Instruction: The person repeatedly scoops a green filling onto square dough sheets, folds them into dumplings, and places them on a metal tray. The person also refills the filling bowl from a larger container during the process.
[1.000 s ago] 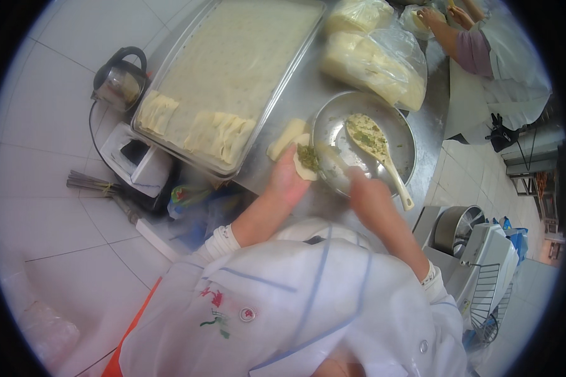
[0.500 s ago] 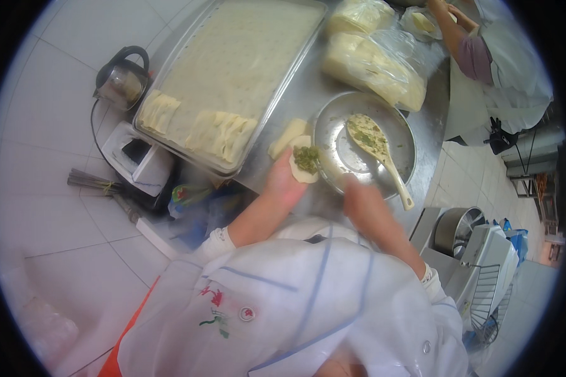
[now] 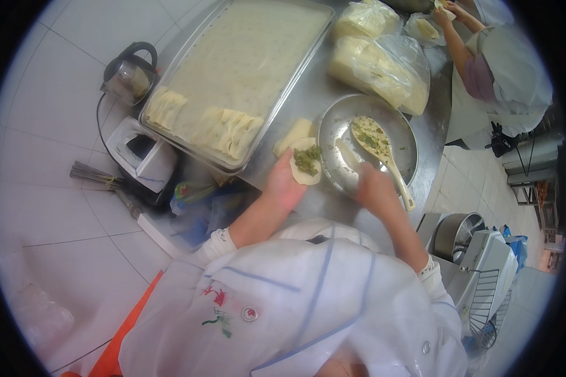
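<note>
On the far left, a kettle (image 3: 131, 81) is standing off to the side of the big tray (image 3: 245, 63), perhaps so it is not getting in the way. The tray is lying flat, and folded dough pieces (image 3: 233, 132) are sitting in bunches at its near end, maybe because that end is the easiest to reach.

Next, the left hand (image 3: 283, 182) is curling under a dough circle (image 3: 307, 177) and holding on to it. The dough is thin and soft, so the hand is probably working like a little plate. The circle is lying open just beside the bowl, with green filling (image 3: 307, 159) sitting on it. Behind it, a pale dough stack (image 3: 295, 133) is resting on the metal table (image 3: 305, 94), close to the hand.

To the right, a shiny bowl (image 3: 339, 129) is sitting near both hands. A pale flat stick (image 3: 346, 152) is pointing down into it, and a big spoon (image 3: 372, 139) is leaning inside with its handle poking over the rim.

The right hand (image 3: 377, 188) is closing tight around the stick, likely so it is not slipping.

Farther back, clear bags (image 3: 383, 69) are holding pale stuff, and another person's hand (image 3: 449, 14) is holding something pale too.
</note>
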The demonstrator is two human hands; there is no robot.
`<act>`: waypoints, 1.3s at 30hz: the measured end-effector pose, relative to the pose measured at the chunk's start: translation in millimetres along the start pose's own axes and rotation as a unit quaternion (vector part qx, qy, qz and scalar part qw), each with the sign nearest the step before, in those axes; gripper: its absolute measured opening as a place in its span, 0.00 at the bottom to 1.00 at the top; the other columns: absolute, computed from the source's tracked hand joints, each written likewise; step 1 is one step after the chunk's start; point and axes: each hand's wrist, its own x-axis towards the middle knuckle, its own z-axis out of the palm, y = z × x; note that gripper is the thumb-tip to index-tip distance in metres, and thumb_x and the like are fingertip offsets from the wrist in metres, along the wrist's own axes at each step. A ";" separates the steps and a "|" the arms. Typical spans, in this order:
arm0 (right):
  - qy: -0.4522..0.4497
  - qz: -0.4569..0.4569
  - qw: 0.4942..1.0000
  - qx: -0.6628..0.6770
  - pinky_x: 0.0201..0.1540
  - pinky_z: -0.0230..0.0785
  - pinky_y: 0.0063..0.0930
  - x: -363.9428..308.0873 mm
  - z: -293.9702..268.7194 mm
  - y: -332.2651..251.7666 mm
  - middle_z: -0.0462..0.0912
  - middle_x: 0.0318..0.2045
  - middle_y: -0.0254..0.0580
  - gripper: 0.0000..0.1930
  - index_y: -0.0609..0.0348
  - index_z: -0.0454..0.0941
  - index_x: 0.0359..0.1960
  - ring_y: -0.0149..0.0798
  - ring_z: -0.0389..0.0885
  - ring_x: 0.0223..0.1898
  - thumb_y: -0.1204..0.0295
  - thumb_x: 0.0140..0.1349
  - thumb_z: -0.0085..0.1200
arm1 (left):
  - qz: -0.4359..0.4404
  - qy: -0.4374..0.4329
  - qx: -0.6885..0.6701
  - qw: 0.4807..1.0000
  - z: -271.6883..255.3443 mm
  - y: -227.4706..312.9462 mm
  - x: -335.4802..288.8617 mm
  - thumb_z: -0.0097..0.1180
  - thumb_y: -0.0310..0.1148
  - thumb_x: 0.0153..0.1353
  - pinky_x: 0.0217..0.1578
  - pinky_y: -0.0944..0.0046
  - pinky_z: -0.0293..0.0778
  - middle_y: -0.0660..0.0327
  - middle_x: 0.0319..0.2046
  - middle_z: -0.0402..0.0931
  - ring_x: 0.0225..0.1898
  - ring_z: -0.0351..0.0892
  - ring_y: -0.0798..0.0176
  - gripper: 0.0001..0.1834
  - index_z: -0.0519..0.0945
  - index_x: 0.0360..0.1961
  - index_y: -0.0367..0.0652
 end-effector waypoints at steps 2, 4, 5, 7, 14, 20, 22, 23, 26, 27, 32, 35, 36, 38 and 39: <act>-0.021 -0.005 1.000 0.008 0.37 0.68 0.54 7.1 0.4 1.8 0.77 0.24 0.65 0.08 0.66 0.72 0.36 0.64 0.77 0.31 0.76 0.58 0.44 | -0.001 0.005 -0.004 1.000 -0.6 -0.5 1.0 0.33 0.38 0.71 0.64 0.51 0.56 0.52 0.60 0.64 0.62 0.62 0.53 0.23 0.61 0.62 0.37; -0.064 -0.001 0.998 0.006 0.37 0.67 0.54 7.5 -1.5 -3.4 0.77 0.25 0.65 0.08 0.66 0.71 0.37 0.64 0.76 0.31 0.76 0.59 0.44 | -0.004 0.007 -0.006 1.000 -0.3 -0.5 1.6 0.33 0.38 0.71 0.64 0.51 0.56 0.52 0.60 0.64 0.62 0.63 0.53 0.23 0.61 0.62 0.38; -0.070 -0.015 0.996 0.046 0.37 0.67 0.54 4.3 -3.6 -8.5 0.77 0.25 0.65 0.08 0.66 0.71 0.37 0.64 0.76 0.31 0.75 0.59 0.43 | -0.006 0.011 -0.008 1.000 0.4 -0.4 1.2 0.33 0.38 0.71 0.64 0.51 0.56 0.52 0.60 0.64 0.62 0.63 0.53 0.23 0.61 0.62 0.38; -0.093 -0.007 0.990 0.106 0.37 0.67 0.54 -10.7 -8.6 -21.4 0.77 0.25 0.65 0.08 0.65 0.70 0.38 0.65 0.76 0.32 0.75 0.60 0.42 | -0.005 0.020 -0.006 1.000 3.2 1.0 -2.3 0.34 0.38 0.71 0.64 0.51 0.57 0.53 0.60 0.65 0.61 0.63 0.53 0.23 0.61 0.62 0.38; -0.091 -0.067 0.989 0.092 0.32 0.67 0.52 -30.0 -18.9 -53.5 0.78 0.26 0.60 0.11 0.62 0.68 0.45 0.61 0.77 0.28 0.76 0.61 0.43 | 0.008 0.016 0.012 1.000 29.3 12.6 -33.7 0.36 0.39 0.70 0.64 0.51 0.57 0.53 0.60 0.65 0.62 0.63 0.54 0.23 0.62 0.61 0.36; 0.106 -0.179 0.978 -0.025 0.26 0.68 0.42 -31.8 -27.8 -57.0 0.76 0.25 0.45 0.26 0.48 0.65 0.61 0.48 0.77 0.24 0.78 0.59 0.47 | 0.002 -0.076 -0.019 0.997 56.2 17.7 -39.2 0.38 0.40 0.70 0.64 0.50 0.56 0.53 0.59 0.65 0.62 0.63 0.53 0.23 0.63 0.60 0.35; 0.157 -0.178 0.971 0.038 0.25 0.67 0.39 -32.4 -38.1 -53.3 0.73 0.24 0.42 0.26 0.44 0.67 0.60 0.45 0.75 0.23 0.78 0.58 0.49 | -0.003 -0.094 -0.029 0.995 66.2 17.6 -38.5 0.38 0.40 0.70 0.64 0.50 0.56 0.52 0.59 0.65 0.62 0.63 0.53 0.23 0.63 0.59 0.35; 0.181 -0.177 0.965 0.071 0.24 0.66 0.38 -33.6 -42.5 -51.7 0.72 0.24 0.41 0.27 0.41 0.69 0.60 0.44 0.74 0.22 0.78 0.57 0.50 | -0.008 -0.107 -0.032 0.994 71.1 17.1 -38.7 0.37 0.41 0.70 0.64 0.50 0.56 0.52 0.59 0.65 0.62 0.63 0.53 0.23 0.63 0.59 0.36; 0.174 -0.169 0.969 0.053 0.23 0.65 0.35 -42.3 -52.6 -47.6 0.70 0.22 0.38 0.25 0.41 0.74 0.56 0.41 0.72 0.21 0.79 0.56 0.52 | -0.005 -0.114 -0.024 0.993 86.5 14.6 -37.7 0.36 0.41 0.71 0.64 0.50 0.55 0.52 0.59 0.65 0.62 0.62 0.53 0.23 0.63 0.60 0.36; 0.176 -0.185 0.966 0.041 0.23 0.64 0.34 -43.8 -54.0 -46.6 0.69 0.22 0.37 0.25 0.41 0.74 0.56 0.40 0.72 0.21 0.79 0.56 0.52 | -0.001 -0.119 -0.018 0.993 90.9 14.1 -37.4 0.35 0.42 0.71 0.64 0.50 0.55 0.53 0.59 0.65 0.62 0.62 0.53 0.24 0.63 0.60 0.36; 0.170 -0.184 0.968 -0.008 0.23 0.65 0.32 -50.0 -60.7 -41.5 0.71 0.22 0.38 0.23 0.44 0.76 0.54 0.38 0.74 0.23 0.80 0.56 0.53 | -0.014 -0.119 -0.022 0.993 102.0 14.5 -37.5 0.31 0.41 0.72 0.63 0.51 0.57 0.53 0.57 0.66 0.60 0.64 0.53 0.22 0.64 0.59 0.37; 0.177 -0.187 0.959 0.119 0.25 0.66 0.28 -47.3 -69.5 -38.1 0.77 0.26 0.40 0.19 0.48 0.77 0.52 0.37 0.77 0.25 0.79 0.58 0.52 | -0.008 -0.102 -0.015 0.995 103.5 10.9 -36.8 0.31 0.40 0.72 0.62 0.51 0.58 0.53 0.56 0.66 0.59 0.64 0.53 0.22 0.64 0.58 0.37; 0.178 -0.184 0.947 0.191 0.26 0.67 0.26 -44.7 -73.0 -36.7 0.79 0.27 0.41 0.18 0.50 0.78 0.51 0.36 0.78 0.25 0.79 0.59 0.52 | -0.004 -0.095 -0.012 0.995 103.9 8.7 -36.0 0.31 0.41 0.72 0.62 0.51 0.58 0.53 0.57 0.66 0.60 0.64 0.53 0.22 0.63 0.59 0.37; 0.110 -0.152 0.956 0.225 0.29 0.67 0.22 -44.5 -80.9 -34.1 0.78 0.26 0.41 0.15 0.57 0.77 0.51 0.31 0.75 0.24 0.78 0.62 0.49 | -0.022 -0.103 -0.009 0.994 102.7 7.5 -37.8 0.31 0.41 0.72 0.62 0.51 0.58 0.53 0.57 0.65 0.60 0.64 0.54 0.23 0.63 0.59 0.37; 0.058 -0.108 0.965 0.231 0.29 0.67 0.22 -44.1 -85.0 -32.7 0.77 0.24 0.39 0.14 0.58 0.77 0.50 0.29 0.74 0.23 0.77 0.63 0.49 | -0.030 -0.105 -0.003 0.994 102.1 7.0 -39.2 0.30 0.41 0.72 0.62 0.51 0.58 0.53 0.57 0.65 0.60 0.64 0.54 0.23 0.63 0.59 0.37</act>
